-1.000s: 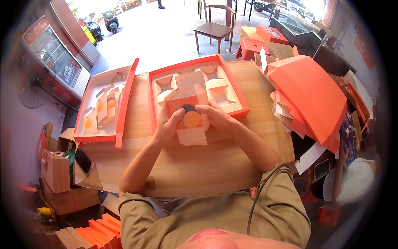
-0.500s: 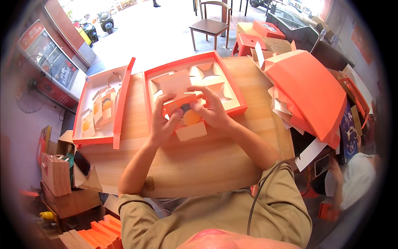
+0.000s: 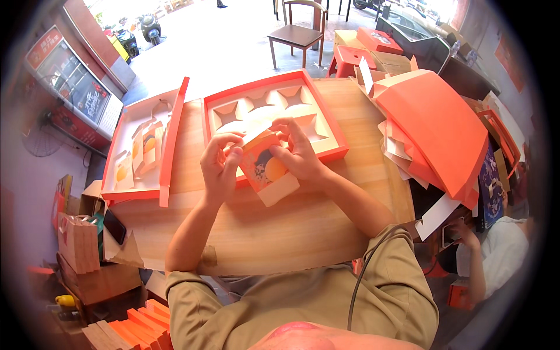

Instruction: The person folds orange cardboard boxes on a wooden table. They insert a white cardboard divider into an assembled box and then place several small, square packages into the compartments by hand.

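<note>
A wooden table point(image 3: 280, 245) with a bowed near edge stands in a room open to bright daylight, a dark-seated chair point(image 3: 296, 38) beyond it and a glass-door refrigerator point(image 3: 76, 81) off to the left.

The small carton point(image 3: 256, 169) is orange-red, its face printed with a dark round shape and a yellow-orange disc; a pale flap point(image 3: 279, 189) juts from its lower end. It is held over the near side of the large box point(image 3: 335, 154), a red-rimmed tray with pale compartments. The right hand point(image 3: 300, 154) pinches it, thumb on the printed face, fingers curled at the upper end. The left hand point(image 3: 220, 166) has thumb and bent fingers drawn together at the upper left corner; how firmly they grip, I cannot tell.

Half a second ago a pale upper flap stood up beyond the hands and the left thumb lay on the face; now that flap no longer stands up, the thumb is at the edge, and the carton slants lower end rightward.

Wood shows from the carton to the near edge, and in strips between the large box, the shallow box point(image 3: 174, 137) leftward and the orange-red cardboard stack point(image 3: 434, 131) crowding the right edge.
</note>
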The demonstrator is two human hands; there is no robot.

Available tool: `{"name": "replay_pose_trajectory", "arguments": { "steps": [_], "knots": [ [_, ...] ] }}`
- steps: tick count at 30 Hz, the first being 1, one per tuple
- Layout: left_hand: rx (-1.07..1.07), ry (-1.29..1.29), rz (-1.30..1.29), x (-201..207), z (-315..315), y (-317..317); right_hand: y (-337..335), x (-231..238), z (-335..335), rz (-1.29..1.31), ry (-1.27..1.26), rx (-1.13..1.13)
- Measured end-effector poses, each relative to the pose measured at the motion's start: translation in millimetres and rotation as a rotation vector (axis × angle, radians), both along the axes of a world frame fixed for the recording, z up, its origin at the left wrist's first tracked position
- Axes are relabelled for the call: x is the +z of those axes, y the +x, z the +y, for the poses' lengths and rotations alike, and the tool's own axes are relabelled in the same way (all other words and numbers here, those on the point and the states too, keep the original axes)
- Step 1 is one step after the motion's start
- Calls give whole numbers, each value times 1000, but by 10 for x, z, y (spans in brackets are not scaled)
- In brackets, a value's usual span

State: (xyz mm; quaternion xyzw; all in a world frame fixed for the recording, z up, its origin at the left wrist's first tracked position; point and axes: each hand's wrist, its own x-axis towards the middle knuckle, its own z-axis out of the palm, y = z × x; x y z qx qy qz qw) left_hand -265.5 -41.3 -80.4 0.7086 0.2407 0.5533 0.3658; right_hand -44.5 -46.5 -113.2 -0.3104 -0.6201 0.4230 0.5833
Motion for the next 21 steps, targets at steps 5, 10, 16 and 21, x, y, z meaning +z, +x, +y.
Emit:
{"name": "replay_pose_trajectory", "arguments": {
  "steps": [5, 10, 16, 21],
  "knots": [
    [-143, -188, -144, 57, 54, -43, -1, 195, -103, -43, -25, 1],
    [-90, -163, -147, 42, 61, -13, 26, 170, -68, -149, 99, -19],
    [-69, -179, -136, 19, 58, -29, 17, 271, -136, -176, 65, -10],
    [-71, -158, -126, 4, 67, -37, 13, 228, -106, -197, 145, -49]
  ]
}}
